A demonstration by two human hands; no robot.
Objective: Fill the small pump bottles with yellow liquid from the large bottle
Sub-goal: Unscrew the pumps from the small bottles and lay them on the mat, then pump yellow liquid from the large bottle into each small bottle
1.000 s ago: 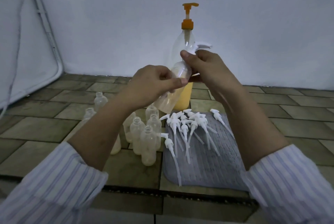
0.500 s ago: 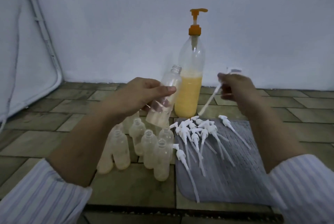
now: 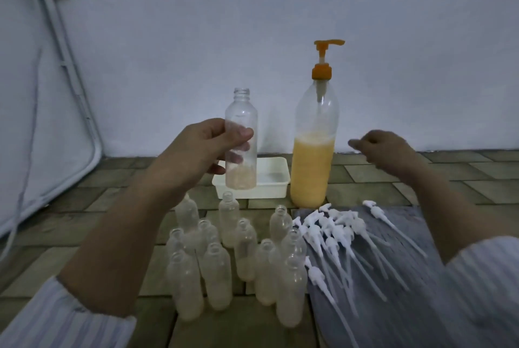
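On brick-patterned tile floor point(image 3: 84, 207) against pale wall point(image 3: 196, 52): left hand point(image 3: 196, 151) gripping clear uncapped small bottle point(image 3: 241, 128), right hand point(image 3: 384, 151) loosely curled, empty, beside yellow-filled large pump bottle point(image 3: 313, 156).

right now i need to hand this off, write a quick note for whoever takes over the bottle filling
Left hand holds one small clear plastic bottle upright, uncapped, with only a little yellowish residue at its bottom.
Right hand holds nothing and hovers right of the large clear bottle with the orange pump, which stands about half full of yellow liquid.
Cluster of small uncapped bottles stands on the tiled floor; their fill level is hard to judge.
White pump heads lie loose on the grey mat. A white rectangular tray sits behind the held bottle.
Left: fill the held bottle, then the others, then fit pumps.
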